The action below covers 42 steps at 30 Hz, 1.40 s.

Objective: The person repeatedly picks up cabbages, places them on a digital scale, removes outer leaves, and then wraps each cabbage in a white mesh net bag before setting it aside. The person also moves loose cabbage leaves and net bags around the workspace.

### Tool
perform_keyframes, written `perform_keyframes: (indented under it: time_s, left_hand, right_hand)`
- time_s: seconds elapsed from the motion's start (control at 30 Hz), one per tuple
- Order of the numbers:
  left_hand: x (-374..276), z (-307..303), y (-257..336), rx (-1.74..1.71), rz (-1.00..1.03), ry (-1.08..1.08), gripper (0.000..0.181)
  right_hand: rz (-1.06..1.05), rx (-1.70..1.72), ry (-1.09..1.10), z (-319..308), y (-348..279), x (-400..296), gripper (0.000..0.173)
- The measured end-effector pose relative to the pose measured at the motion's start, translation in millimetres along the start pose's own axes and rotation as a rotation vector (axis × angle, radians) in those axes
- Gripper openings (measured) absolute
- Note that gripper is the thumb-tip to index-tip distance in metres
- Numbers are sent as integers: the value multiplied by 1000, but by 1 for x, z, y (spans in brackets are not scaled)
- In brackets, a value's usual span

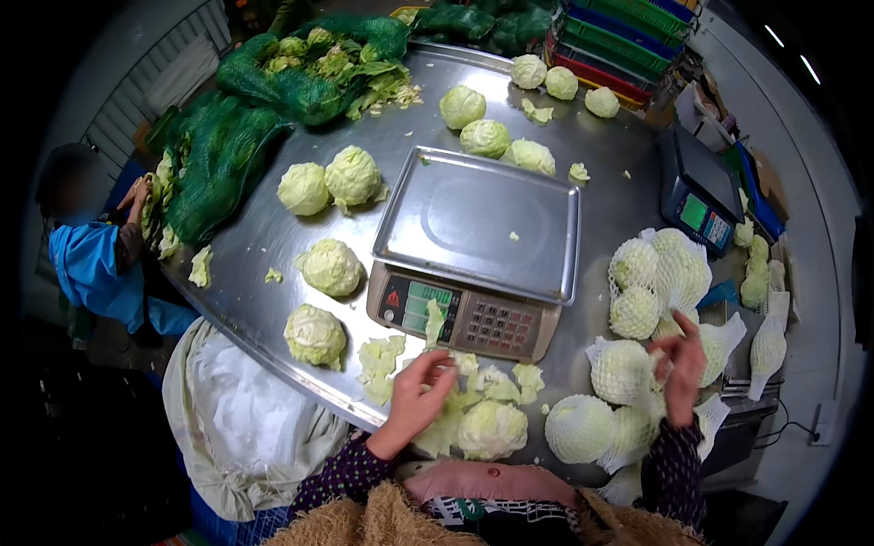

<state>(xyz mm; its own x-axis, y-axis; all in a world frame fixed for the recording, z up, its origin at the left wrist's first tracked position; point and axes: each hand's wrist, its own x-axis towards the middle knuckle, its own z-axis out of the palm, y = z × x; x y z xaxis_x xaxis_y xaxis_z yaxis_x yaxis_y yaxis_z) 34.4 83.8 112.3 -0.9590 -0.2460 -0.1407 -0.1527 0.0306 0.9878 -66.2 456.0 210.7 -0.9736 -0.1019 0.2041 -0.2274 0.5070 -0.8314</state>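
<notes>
My left hand [425,388] is over torn cabbage leaves [497,382] in front of a digital scale [471,315], fingers loosely curled and holding nothing. A bare cabbage [492,430] lies near my waist, right of that hand. My right hand [677,365], slightly blurred, hovers against a pile of cabbages in white foam net sleeves [620,372]; whether its fingers touch one, I cannot tell. The steel pan [478,218] of the scale bears only small leaf scraps. Left of the scale sit bare cabbages [331,267], with more [485,138] behind it.
Green mesh sacks [218,160] of cabbages and leaves lie at the steel table's [252,334] far left, where a co-worker in blue [89,266] handles leaves. A second scale [700,194] and stacked crates [618,44] stand right. A white sack [239,416] stands below the left edge.
</notes>
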Motion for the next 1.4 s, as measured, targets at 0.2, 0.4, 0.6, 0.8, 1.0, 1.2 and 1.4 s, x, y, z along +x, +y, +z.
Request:
perform_keyframes:
  time_s: [0.2,0.4,0.6,0.8,1.0,1.2,1.4]
  left_hand:
    - [-35,-53,-48,701,315,302,44]
    - [-51,-60,-82,886,359,349,50]
    - [-52,-65,-98,882,300,445,44]
    - [-52,-69,-78,802,279,420,39]
    - [-58,-67,-88,680,342,428,47]
    - [-48,-195,-52,901,414,1068,38]
    - [-63,-314,-118,1181,-114,917,52]
  right_hand:
    - [-379,118,-178,167,-45,204,50]
    - [-329,-203,-92,336,4,431,78]
    - [-390,-909,-406,429,87,571,61]
    - [-249,-404,-312,461,64,558,60]
    - [-150,208,-416,390,-27,479,60]
    - [-311,-121,-644,290,-97,298,63]
    - [-358,-196,-660,268,-88,222,82]
